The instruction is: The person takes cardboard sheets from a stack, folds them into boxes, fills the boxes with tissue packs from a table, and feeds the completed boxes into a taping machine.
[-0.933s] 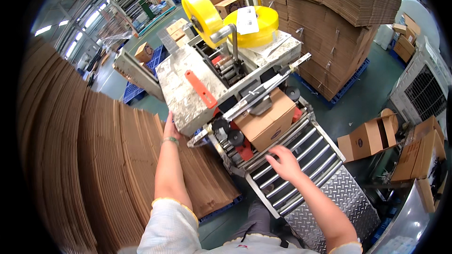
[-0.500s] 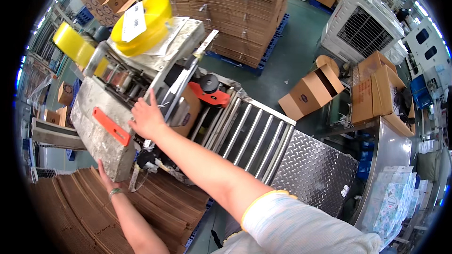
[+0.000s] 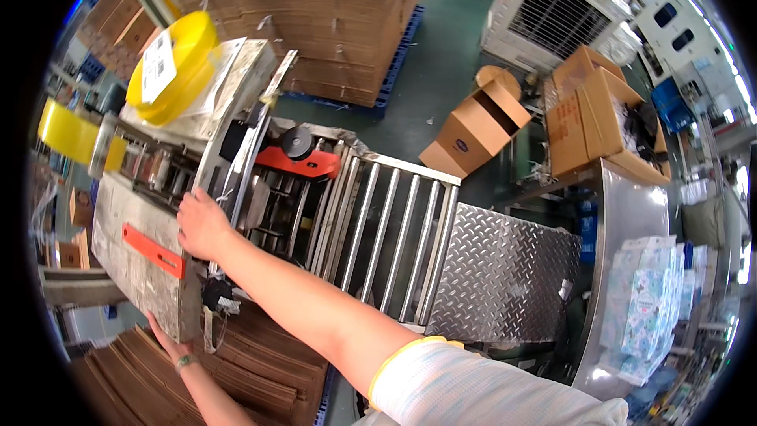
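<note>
My right hand (image 3: 203,226) lies on the near edge of a worn, pale carton-taping machine head (image 3: 142,217), fingers loosely bent, gripping nothing that I can make out. A flat orange-red slotted bar (image 3: 154,251) is fixed to that surface, left of the hand. Low on the machine's front side, my left hand (image 3: 169,343), with a bracelet at its wrist, rests against the lower edge with a finger stretched; its other fingers are partly hidden. Beyond the right hand, a sliver of brown carton (image 3: 255,203) shows beneath the machine, beside a red arm (image 3: 292,162) with a black knob.
Yellow tape rolls (image 3: 177,67) sit atop the machine. A roller conveyor (image 3: 394,229) leads right to a diamond-plate metal sheet (image 3: 505,272). Stacked flat cardboard (image 3: 260,379) lies below left, more (image 3: 315,31) behind. An open carton (image 3: 477,130) stands near a metal table (image 3: 631,197).
The view has swung, shifting the scene leftward. My right hand's outstretched finger has drawn in onto the machine edge. Less of the carton shows under the machine, exposing rollers. My left hand stays against the machine.
</note>
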`<state>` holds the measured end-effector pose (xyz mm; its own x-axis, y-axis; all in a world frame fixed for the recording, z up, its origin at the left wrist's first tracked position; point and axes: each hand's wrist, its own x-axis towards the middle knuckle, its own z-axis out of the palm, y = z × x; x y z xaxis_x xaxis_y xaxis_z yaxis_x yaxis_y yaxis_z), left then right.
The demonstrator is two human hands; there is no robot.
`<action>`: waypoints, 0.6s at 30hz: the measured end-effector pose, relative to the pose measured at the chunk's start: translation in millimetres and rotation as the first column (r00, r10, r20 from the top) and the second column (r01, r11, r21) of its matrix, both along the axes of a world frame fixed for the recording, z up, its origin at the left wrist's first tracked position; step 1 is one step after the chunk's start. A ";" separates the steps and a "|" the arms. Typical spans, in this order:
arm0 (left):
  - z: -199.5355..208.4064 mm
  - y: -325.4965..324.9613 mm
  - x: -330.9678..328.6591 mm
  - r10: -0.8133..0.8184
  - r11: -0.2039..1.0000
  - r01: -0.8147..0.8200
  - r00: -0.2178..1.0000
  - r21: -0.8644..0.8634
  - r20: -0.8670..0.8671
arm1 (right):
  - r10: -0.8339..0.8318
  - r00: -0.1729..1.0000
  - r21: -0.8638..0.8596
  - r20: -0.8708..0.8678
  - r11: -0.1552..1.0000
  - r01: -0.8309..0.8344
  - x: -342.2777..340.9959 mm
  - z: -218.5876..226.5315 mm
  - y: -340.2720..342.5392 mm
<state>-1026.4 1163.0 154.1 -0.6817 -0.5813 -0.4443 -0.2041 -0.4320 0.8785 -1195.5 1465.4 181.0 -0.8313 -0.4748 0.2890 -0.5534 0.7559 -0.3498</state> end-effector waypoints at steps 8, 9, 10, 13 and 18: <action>4.2 5.6 -0.4 -0.095 0.994 0.097 0.995 0.050 -0.034 | 0.050 0.999 -0.355 0.020 0.934 -0.040 67.5 6.4 78.9; 1.5 -2.7 -1.1 -0.079 0.994 0.081 0.997 0.077 -0.023 | 0.002 1.000 -0.440 0.011 0.898 0.003 102.1 -1.3 110.7; 8.6 17.6 -5.9 -0.037 0.998 0.035 0.999 0.057 0.031 | -0.048 0.999 -0.517 0.001 0.855 0.041 136.6 -16.8 150.2; 7.1 -69.3 6.9 -0.207 0.974 0.218 0.967 -0.056 0.149 | -0.365 0.823 -0.372 0.436 0.759 0.534 272.1 -96.4 270.8; 44.3 70.2 25.8 0.110 -0.380 0.089 0.993 -0.921 0.051 | -0.581 -0.492 0.209 0.649 -0.486 0.849 575.4 -325.5 433.7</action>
